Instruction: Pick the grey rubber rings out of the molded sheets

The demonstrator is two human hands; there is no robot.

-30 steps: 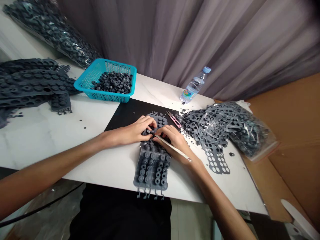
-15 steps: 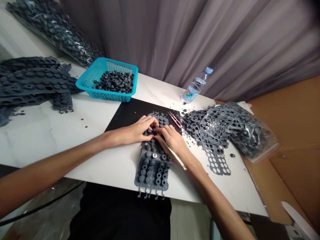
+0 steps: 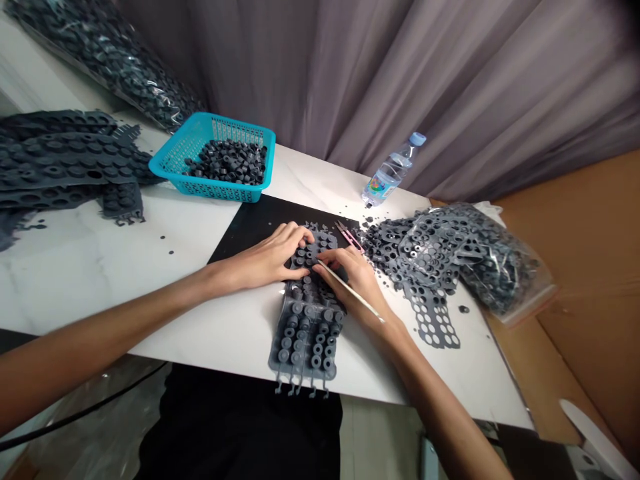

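A dark grey moulded rubber sheet (image 3: 301,333) with rows of round, ring-like studs lies lengthwise in front of me, its near end fringed with thin hooked strips. My left hand (image 3: 267,259) rests at the sheet's left side, thumb and fingers apart, fingertips touching the studs of its far half. From the right, my right hand (image 3: 359,283) grips a thin white stick (image 3: 356,296) whose far tip is down among the studs. My right hand partly hides the sheet's right edge.
A blue basket (image 3: 167,170) of small black rings stands behind left. Pink thread snips (image 3: 349,235) lie beyond my right hand. Punched grey sheets (image 3: 433,250), a bagged heap (image 3: 520,273) and a water bottle (image 3: 393,173) are on the right; more sheets (image 3: 60,157) lie left.
My left fingers have spread away from the right fingertips, uncovering studs between them. My right hand and the stick have shifted slightly right.
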